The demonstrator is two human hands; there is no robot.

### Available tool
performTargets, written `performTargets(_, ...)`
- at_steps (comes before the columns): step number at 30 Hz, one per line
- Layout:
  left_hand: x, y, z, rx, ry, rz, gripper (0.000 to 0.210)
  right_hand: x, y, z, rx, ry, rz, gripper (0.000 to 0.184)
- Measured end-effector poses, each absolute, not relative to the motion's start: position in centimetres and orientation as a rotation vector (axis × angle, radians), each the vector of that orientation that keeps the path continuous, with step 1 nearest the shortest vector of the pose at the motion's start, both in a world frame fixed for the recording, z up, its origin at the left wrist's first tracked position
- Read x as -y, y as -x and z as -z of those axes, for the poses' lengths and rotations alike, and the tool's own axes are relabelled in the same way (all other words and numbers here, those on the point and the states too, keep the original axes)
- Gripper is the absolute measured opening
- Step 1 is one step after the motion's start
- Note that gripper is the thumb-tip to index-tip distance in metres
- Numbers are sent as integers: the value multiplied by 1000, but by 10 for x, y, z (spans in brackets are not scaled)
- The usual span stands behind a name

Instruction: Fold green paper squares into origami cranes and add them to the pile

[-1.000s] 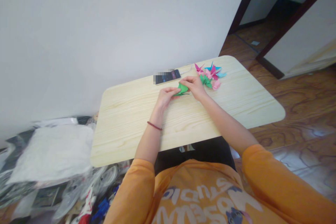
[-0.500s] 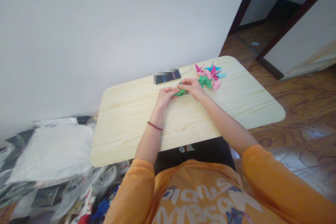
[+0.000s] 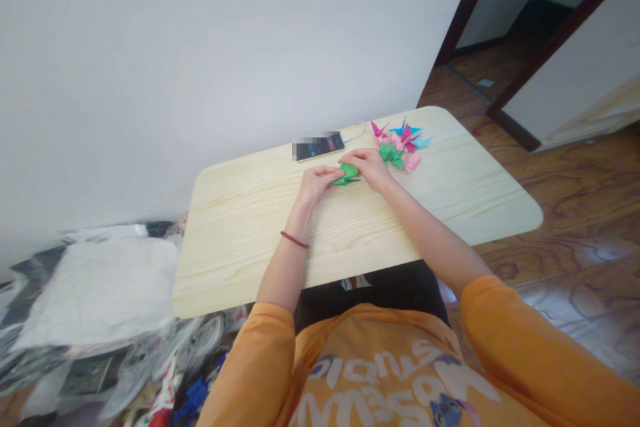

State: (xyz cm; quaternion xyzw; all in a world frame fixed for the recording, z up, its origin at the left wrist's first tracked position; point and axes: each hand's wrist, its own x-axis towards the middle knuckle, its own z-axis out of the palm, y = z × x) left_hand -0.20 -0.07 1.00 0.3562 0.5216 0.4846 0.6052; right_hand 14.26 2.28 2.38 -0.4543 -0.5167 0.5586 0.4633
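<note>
Between my two hands, a little above the wooden table [image 3: 240, 227], is a piece of folded green origami paper [image 3: 347, 175]. My left hand [image 3: 317, 185] pinches its left side, thumb and fingers closed on it. From the right, my right hand [image 3: 369, 165] grips its upper right edge with closed fingers. Some of the paper is hidden behind the fingertips. Just right of my right hand lie several folded paper cranes [image 3: 392, 155] in green, pink, magenta and blue.
A phone [image 3: 320, 146] with a white cable [image 3: 356, 136] lies at the table's back edge by the white wall [image 3: 225, 47]. Left of the table, a white bag [image 3: 103, 290] rests on cluttered items. Wooden floor [image 3: 575, 193] and a doorway are to the right.
The green paper's upper flap now shows wider and flatter between my hands. My right fingers have shifted slightly; both hands keep hold.
</note>
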Motion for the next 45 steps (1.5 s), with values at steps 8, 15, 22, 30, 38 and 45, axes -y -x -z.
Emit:
performTargets(8, 1, 3, -9, -1194, -808, -1111, 34, -26, -144, -18, 1240, 1063, -1419, 27)
performTargets(15, 4, 3, -11, -1158, -863, -1117, 37, -28, -144, -16, 1267, 1098, -1375, 28)
performTargets(22, 3, 3, -9, -1147, -860, -1154, 33, -27, -143, -16, 1301, 1107, -1357, 33)
performTargets(30, 3, 0, -11, -1160, -858, -1208, 34, -25, -143, -18, 1296, 1078, -1343, 27)
performTargets(38, 4, -1, -9, -1184, -882, -1230, 29, -25, -142, -19, 1271, 1077, -1373, 28)
performTargets(45, 3, -1, -6, -1242, -976, -1261, 25, -23, -142, -22, 1263, 1110, -1393, 31)
